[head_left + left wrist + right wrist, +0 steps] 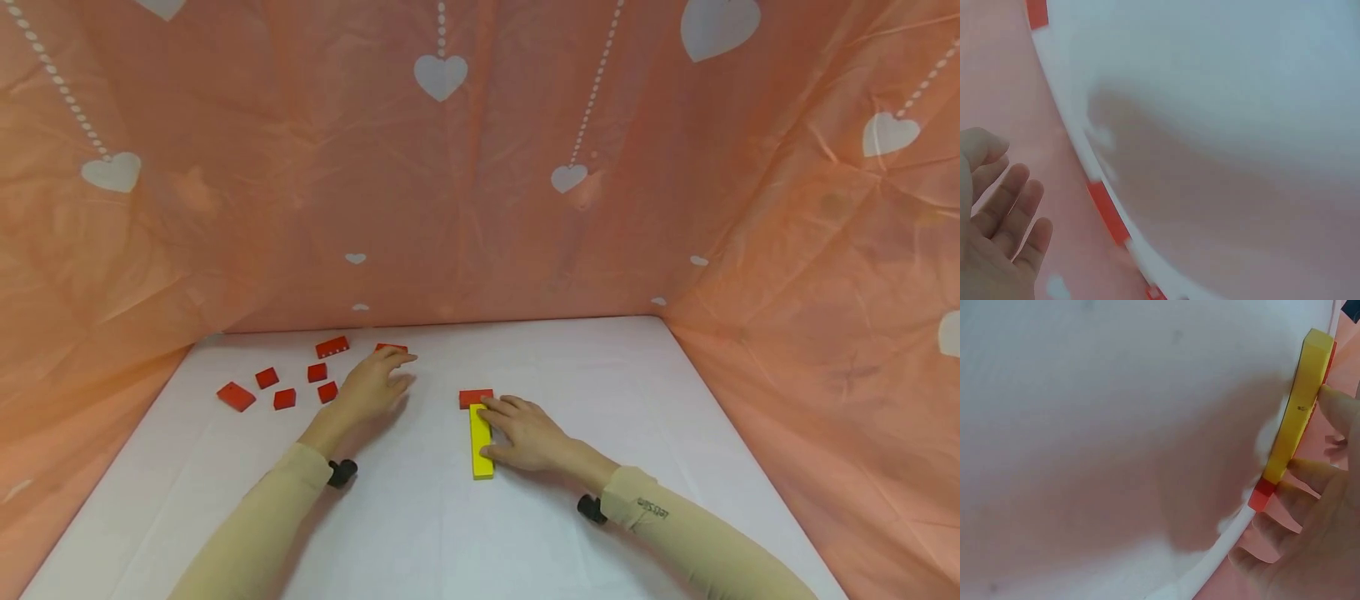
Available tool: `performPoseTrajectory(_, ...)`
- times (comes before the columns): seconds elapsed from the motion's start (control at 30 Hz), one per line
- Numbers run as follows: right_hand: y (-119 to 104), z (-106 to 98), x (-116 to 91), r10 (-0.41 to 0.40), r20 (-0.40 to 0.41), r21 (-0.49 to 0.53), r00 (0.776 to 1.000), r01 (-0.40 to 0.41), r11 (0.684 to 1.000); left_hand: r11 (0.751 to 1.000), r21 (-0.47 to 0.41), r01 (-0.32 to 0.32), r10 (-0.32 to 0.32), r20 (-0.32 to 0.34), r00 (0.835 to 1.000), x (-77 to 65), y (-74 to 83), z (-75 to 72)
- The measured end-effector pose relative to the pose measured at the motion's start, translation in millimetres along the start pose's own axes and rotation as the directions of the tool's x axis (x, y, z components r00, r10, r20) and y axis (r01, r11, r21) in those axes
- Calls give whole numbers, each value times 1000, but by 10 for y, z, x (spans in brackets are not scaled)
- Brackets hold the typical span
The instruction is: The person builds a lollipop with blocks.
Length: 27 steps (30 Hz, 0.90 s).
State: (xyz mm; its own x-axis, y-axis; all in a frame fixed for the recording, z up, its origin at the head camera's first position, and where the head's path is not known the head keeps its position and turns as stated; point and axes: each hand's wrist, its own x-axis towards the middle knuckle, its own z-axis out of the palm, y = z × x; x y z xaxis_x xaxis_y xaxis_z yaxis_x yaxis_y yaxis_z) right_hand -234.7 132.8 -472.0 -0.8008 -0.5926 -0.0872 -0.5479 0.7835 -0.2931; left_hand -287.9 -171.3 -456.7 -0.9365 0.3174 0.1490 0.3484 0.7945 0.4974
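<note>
A long yellow block (481, 454) lies on the white table, with a short red block (471, 399) crosswise at its far end. My right hand (531, 433) touches the yellow block from the right with its thumb and fingertips, and some fingers reach to the red block. The right wrist view shows the thumb and fingers against the side of the yellow block (1297, 406), the red block (1262, 495) at its end. My left hand (372, 385) is raised over the table with loose fingers and nothing in them. Just beyond it lies a red block (389, 346), partly covered by the hand.
Several red pieces lie at the left: a flat block (236, 397), small cubes (284, 399) and a block with white dots (332, 347). A pink cloth with white hearts (441, 208) hangs round the back and sides of the white table (622, 375).
</note>
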Motion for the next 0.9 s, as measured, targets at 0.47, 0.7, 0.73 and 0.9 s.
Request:
performPoseTrajectory(0.47,-18,-1,-6,6,1,27,1000,-6,1000,997,19,76,-74,-75,994,-418,-687,-491)
performPoseTrajectory(0.7,7,0,-8,-3,0,28,1000,3,1000,996,30,84,-84,-12,996,-534,-890,-601)
performPoseTrajectory(0.73,10,1,-4,-4,1,26,1000,4,1000,996,32,84,-84,-1,996,-546,-909,-606)
performPoseTrajectory(0.9,9,11,5,-10,-1,27,1000,10,1000,996,44,71,-73,30,997,-577,-983,-611)
